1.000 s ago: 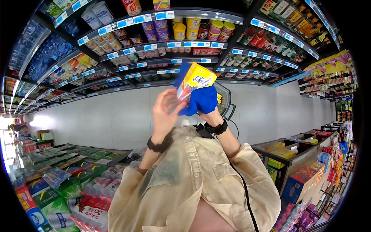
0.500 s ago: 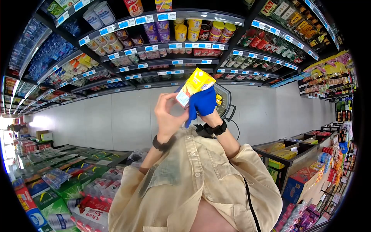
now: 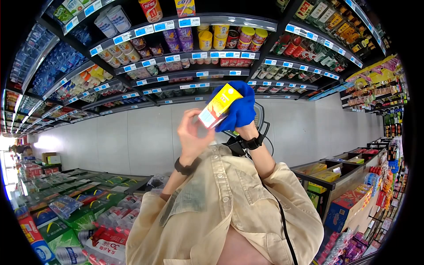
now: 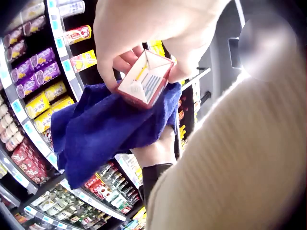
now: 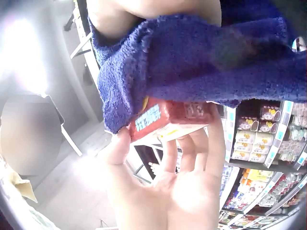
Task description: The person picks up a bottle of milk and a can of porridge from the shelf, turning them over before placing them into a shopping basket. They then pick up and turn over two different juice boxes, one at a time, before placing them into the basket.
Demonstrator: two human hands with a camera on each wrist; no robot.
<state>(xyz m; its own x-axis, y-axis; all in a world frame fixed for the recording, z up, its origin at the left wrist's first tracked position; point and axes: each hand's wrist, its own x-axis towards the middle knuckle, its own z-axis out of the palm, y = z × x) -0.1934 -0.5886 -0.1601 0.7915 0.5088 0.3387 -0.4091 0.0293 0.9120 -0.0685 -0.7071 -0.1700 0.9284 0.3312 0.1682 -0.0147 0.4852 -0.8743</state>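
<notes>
A small yellow-and-red carton is held tilted in front of the chest. The left hand has thumb and fingers around its lower end; the left wrist view shows that pale folded end between them. A blue cloth wraps the carton's far and right sides. Beneath the cloth, the right hand grips it against the carton, with most of its fingers hidden. In the right wrist view the cloth hangs over the carton's red side, and the left hand supports it from below.
A grey shopping basket stands on the floor behind the right hand. Stocked shelves curve across the front. Bottle packs are stacked at the left, and bins with boxes stand at the right. A cable runs down the shirt.
The carton has turned to show a different face and tilted. The cloth has spread from below its right side to behind it. The right hand has shifted slightly right, partly covering the basket.
</notes>
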